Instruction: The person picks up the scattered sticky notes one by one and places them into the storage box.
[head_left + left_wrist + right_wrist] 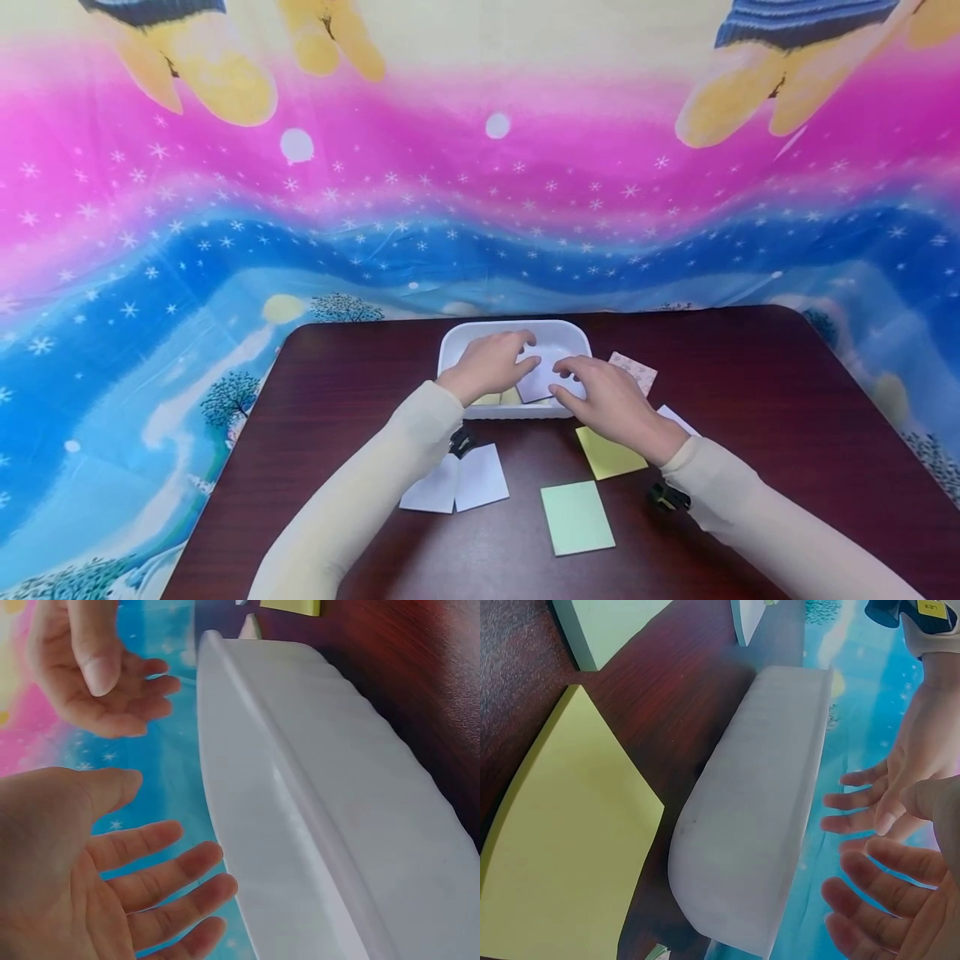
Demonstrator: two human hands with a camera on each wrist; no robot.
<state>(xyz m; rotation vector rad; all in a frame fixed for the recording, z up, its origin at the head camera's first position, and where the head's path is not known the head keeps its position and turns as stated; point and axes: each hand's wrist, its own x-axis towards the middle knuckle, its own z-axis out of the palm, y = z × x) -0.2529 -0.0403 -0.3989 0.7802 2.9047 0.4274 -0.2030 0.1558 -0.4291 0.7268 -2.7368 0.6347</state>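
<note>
Both hands hover over a white plastic basin (pixel 517 412) at the table's far edge. My left hand (pixel 491 364) is above its left half, palm turned inward, fingers spread and relaxed. Facing it, my right hand (pixel 607 396) hangs over the right end with fingers loosely bent. Nothing is between the fingers of either hand. Inside the basin lie a pale lavender pad of sticky notes (pixel 534 385) and some pale yellow pads (pixel 510 396), partly hidden by the left hand. In both wrist views the hands stand above the basin's rim.
A yellow pad (pixel 611 454) and a light green pad (pixel 577 518) lie before the basin. Two white pads (pixel 482 479) sit side by side at front left. Right of the basin are a patterned pink pad (pixel 637 372) and another white pad (pixel 678 419), partly covered by the right arm.
</note>
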